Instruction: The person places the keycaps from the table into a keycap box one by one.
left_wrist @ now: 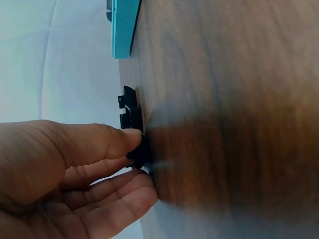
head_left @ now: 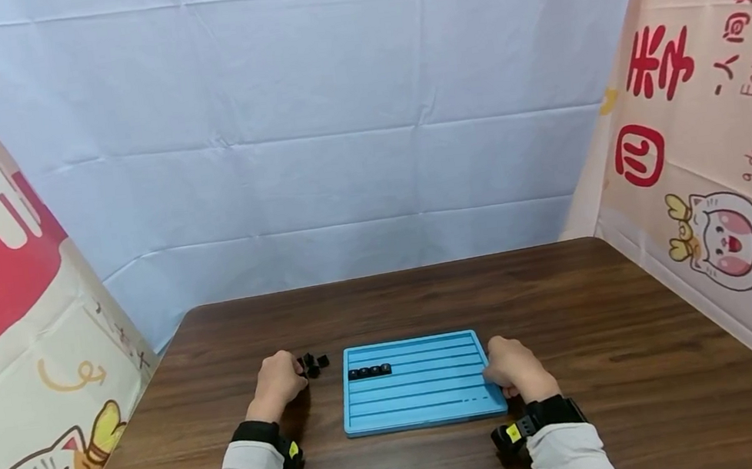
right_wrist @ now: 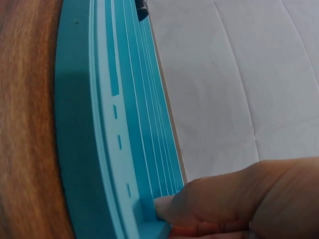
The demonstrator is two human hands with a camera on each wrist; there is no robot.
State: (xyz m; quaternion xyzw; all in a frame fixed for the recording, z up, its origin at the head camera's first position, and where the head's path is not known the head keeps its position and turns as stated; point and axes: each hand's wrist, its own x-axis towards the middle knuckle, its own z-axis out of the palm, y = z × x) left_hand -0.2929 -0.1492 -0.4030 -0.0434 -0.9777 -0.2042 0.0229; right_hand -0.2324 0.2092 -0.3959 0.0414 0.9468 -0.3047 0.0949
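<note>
Several small black keycaps (head_left: 312, 365) lie in a loose cluster on the table, left of a light-blue ridged tray (head_left: 423, 405). My left hand (head_left: 278, 383) is at the near left side of this cluster. In the left wrist view, its thumb and fingers pinch a black keycap (left_wrist: 138, 153), partly hidden by the thumb; other keycaps (left_wrist: 130, 107) lie just beyond. A short row of keycaps (head_left: 369, 372) sits in an upper groove at the tray's left. My right hand (head_left: 516, 368) grips the tray's right edge, thumb on top; its other fingers are mostly hidden.
The brown wooden table (head_left: 437, 467) extends around the tray on every side. A pale cloth (head_left: 339, 153) hangs behind it, with printed cloths at the left and right. Both wrists wear black straps with cameras.
</note>
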